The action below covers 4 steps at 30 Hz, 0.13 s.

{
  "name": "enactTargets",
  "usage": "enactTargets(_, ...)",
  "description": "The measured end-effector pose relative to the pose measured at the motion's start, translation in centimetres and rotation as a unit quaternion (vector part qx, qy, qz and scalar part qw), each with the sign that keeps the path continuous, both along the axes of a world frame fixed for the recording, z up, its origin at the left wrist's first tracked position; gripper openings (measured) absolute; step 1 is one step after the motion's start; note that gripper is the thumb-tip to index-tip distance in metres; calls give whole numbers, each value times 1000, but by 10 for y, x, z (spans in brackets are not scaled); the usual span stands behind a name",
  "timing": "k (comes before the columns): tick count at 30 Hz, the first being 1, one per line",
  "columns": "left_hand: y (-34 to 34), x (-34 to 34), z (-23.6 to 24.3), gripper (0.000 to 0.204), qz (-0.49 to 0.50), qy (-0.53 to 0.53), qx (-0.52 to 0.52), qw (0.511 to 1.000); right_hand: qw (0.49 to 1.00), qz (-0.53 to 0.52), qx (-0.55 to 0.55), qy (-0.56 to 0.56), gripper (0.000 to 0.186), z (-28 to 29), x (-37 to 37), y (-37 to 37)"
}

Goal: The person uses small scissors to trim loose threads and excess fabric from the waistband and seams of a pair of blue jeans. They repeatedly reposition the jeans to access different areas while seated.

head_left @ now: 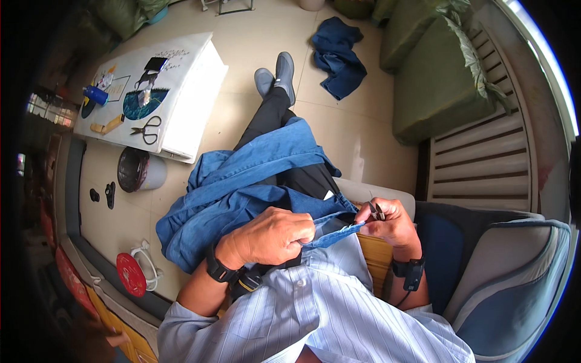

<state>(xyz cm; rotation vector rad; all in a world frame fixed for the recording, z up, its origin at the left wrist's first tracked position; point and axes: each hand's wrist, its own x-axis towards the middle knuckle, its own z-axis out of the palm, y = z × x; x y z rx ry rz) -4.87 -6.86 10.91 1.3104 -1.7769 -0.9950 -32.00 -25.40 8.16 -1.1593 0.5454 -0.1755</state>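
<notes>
A blue denim garment [254, 158], by its shape a pair of jeans, lies in folds across my lap and legs. My left hand [269, 235] is closed on its waistband [339, 233], with the fingers curled over the cloth. At the other end of that band is my right hand [392, 222], its thumb and fingers pinching the edge. Small dark thread snips [376, 211] are also held in the right hand, their pointed blades sticking up between the fingers. A whitish strip shows along the band near the right fingertips. The right palm hides the snips' handles.
A white table [184, 115] at the left carries black-handled scissors [147, 130], a phone [156, 63] and a blue bottle [95, 94]. Beside it stands a waste bin [154, 172]. More denim [339, 57] lies on the floor ahead. A cushion [508, 278] is at my right.
</notes>
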Motion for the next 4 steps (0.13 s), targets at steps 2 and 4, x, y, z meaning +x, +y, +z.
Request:
enactTargets(2,3,2,5,14,28,-85,-45,995,1000,0,-12,-4,24,-1,1,2)
enactTargets(4,8,6,7,14,63,-160,-77,982,999,7,-43,9,25,-3,4,2)
